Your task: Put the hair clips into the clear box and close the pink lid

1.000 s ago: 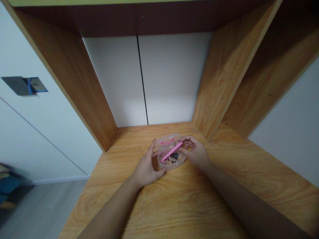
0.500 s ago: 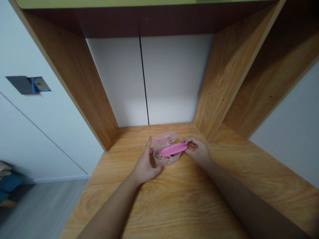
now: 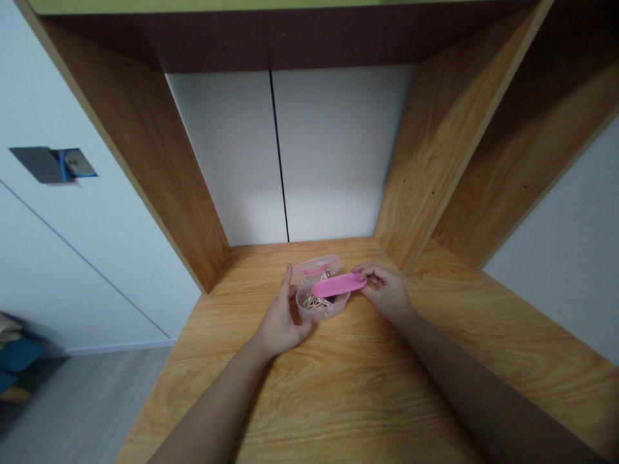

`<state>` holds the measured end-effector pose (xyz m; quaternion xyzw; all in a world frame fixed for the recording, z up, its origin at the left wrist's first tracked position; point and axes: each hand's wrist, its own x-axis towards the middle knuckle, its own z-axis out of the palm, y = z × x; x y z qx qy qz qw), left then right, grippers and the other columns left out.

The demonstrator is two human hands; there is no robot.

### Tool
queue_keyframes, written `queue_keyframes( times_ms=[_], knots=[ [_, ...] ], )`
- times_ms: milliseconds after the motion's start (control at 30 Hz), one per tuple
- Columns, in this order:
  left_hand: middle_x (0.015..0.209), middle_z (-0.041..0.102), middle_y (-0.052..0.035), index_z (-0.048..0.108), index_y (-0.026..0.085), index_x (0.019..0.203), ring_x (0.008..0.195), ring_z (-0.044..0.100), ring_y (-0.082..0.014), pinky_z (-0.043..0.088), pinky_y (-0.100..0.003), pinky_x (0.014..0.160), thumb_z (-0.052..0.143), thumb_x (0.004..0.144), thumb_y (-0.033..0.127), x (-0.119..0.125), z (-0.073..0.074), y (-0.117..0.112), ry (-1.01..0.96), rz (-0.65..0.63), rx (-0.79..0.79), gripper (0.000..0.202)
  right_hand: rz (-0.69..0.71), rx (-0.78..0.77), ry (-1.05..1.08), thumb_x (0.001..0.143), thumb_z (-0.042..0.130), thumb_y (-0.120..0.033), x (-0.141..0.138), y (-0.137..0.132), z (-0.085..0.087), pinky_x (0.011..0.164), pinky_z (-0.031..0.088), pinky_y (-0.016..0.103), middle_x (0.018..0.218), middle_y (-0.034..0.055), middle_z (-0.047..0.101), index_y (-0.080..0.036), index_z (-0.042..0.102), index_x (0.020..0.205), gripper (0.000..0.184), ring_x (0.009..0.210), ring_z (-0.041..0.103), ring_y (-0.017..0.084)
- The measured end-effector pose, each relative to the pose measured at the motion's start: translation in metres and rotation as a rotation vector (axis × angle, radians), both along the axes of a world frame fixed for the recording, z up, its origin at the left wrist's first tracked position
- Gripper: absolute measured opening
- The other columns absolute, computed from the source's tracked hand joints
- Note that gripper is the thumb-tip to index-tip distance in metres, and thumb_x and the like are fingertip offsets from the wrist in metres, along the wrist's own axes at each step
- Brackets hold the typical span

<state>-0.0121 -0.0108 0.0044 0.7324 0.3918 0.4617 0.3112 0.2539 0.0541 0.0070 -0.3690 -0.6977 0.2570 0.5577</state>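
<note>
A small clear plastic box [image 3: 323,310] with paper clips inside stands on the wooden desk [image 3: 338,386]. My left hand [image 3: 280,322] wraps round the box's left side, thumb in front and forefinger pointing up behind. My right hand [image 3: 384,293] pinches the right end of a pink oval lid [image 3: 338,284], held flat over the box's far right rim. A second clear box [image 3: 316,267] with a pink piece in it sits just behind, touching the first.
Wooden side panels [image 3: 159,161] rise at left and right of the desk alcove, with a white back wall [image 3: 290,154] behind. A dark shelf runs overhead. Grey floor [image 3: 72,406] lies past the desk's left edge.
The pink lid has turned from a steep tilt inside the box to lying nearly flat above it and has shifted right. My left hand has stayed on the box.
</note>
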Motion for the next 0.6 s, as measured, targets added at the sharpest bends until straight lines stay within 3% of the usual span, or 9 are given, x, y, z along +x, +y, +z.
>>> queue_keyframes(
  times_ms=[133,267,600],
  knots=[
    [0.116,0.064,-0.0068,-0.018,0.027,0.156,0.105,0.064,-0.0225,0.049,-0.043,0.098,0.070,0.073,0.011,-0.0005,-0.0008,0.0011,0.007,0.022,-0.001,0.122,-0.031,0.071,-0.075,0.079,0.070,-0.021,0.0017,0.0002,0.0017,0.086,0.056,0.038,0.094,0.0062,0.070,-0.023,0.069,0.078,0.002,0.092,0.067,0.021],
    [0.115,0.065,-0.0064,-0.014,0.027,0.157,0.105,0.064,-0.0237,0.048,-0.044,0.100,0.072,0.073,0.012,-0.0021,-0.0014,0.0024,0.023,0.044,-0.012,0.121,-0.088,0.133,-0.141,0.081,0.069,-0.021,0.0023,-0.0013,0.0050,0.085,0.056,0.038,0.094,0.0066,0.071,-0.024,0.076,0.081,0.007,0.091,0.067,0.021],
    [0.115,0.065,-0.0060,-0.014,0.027,0.157,0.106,0.064,-0.0232,0.048,-0.045,0.100,0.072,0.074,0.013,-0.0023,0.0011,0.0017,0.027,0.036,0.013,0.121,-0.117,0.145,-0.183,0.082,0.070,-0.025,0.0000,-0.0048,0.0077,0.084,0.058,0.039,0.094,0.0061,0.072,-0.027,0.080,0.087,0.011,0.089,0.069,0.022]
  ],
)
